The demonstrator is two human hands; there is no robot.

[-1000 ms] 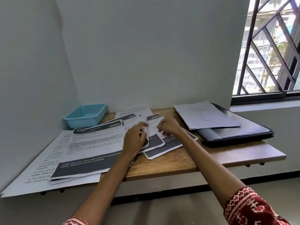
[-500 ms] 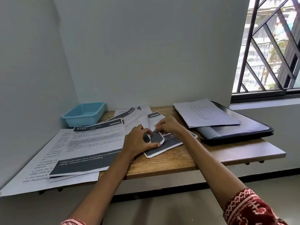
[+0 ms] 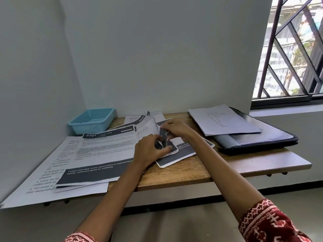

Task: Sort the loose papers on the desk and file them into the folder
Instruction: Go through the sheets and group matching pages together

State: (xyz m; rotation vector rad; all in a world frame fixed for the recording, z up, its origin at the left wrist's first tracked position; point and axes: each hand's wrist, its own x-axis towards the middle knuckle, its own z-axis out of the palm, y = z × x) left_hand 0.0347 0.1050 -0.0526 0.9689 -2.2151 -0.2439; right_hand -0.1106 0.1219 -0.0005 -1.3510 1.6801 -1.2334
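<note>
Several printed sheets lie across the wooden desk (image 3: pixel 192 173). A large sheet headed 2701 (image 3: pixel 104 151) tops the left pile. In the middle, a small sheet with a dark band (image 3: pixel 150 127) is lifted and curling up on its edge. My left hand (image 3: pixel 150 151) pinches its near corner, and my right hand (image 3: pixel 176 128) pinches its upper edge. Under them lies another small sheet with a dark band (image 3: pixel 181 152). The black folder (image 3: pixel 258 138) lies flat at the right, with a white sheet bearing a line drawing (image 3: pixel 222 121) on top.
A light blue plastic basket (image 3: pixel 92 119) stands in the back left corner. The left pile hangs over the desk's front edge. White walls close the back and left. A barred window (image 3: pixel 293 49) is at the right.
The small sheet in the middle has been raised from flat on the desk to standing curled between both hands. My right hand moved up and back with its edge.
</note>
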